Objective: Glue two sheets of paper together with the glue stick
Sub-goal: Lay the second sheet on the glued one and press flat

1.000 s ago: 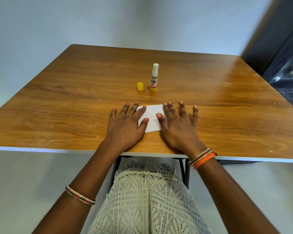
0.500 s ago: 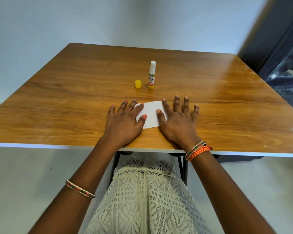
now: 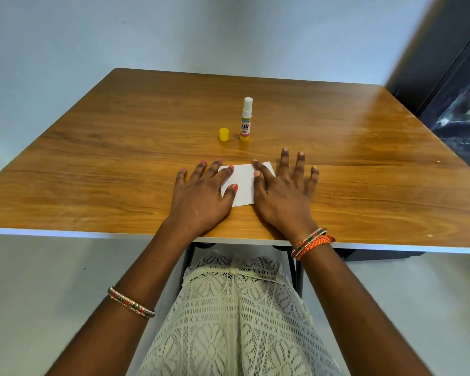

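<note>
A small white paper [image 3: 243,184] lies flat near the front edge of the wooden table [image 3: 120,158]. Whether it is one sheet or two stacked I cannot tell. My left hand [image 3: 201,196] lies flat with straight fingers on the paper's left part. My right hand [image 3: 282,194] lies flat over its right part, fingers spread, the outer ones on the wood. Behind the paper the glue stick [image 3: 246,120] stands upright with its white tip bared. Its yellow cap [image 3: 224,134] stands just left of it.
The table's white front edge [image 3: 65,233] runs just above my lap. A pale wall stands behind the table. Dark furniture or a frame [image 3: 456,85] rises beyond the table's right corner.
My right hand has slid a little to the right across the paper, showing more of the white sheet between my hands. The left hand has barely moved.
</note>
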